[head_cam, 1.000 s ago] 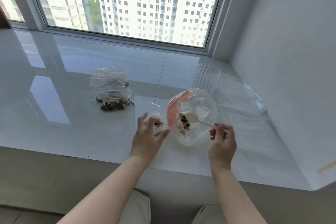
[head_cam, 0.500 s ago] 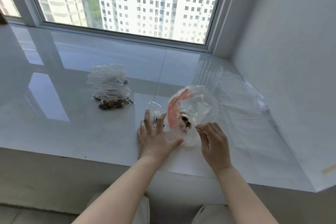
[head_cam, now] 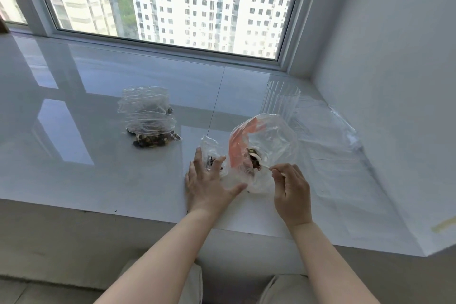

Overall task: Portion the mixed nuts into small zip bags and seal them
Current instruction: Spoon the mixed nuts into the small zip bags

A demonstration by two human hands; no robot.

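Left hand (head_cam: 209, 181), fingers flat & spread, presses small clear zip bag (head_cam: 212, 153) w/ few nuts on white table (head_cam: 98, 155). Right hand (head_cam: 291, 187) pinches white plastic spoon (head_cam: 259, 159) inside big clear nut bag w/ orange strip (head_cam: 261, 145). Two filled clear bags (head_cam: 150, 118) lie far left.

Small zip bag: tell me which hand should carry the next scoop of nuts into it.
Right. The right hand already pinches the spoon inside the big nut bag. The left hand lies spread against the small zip bag, steadying it.
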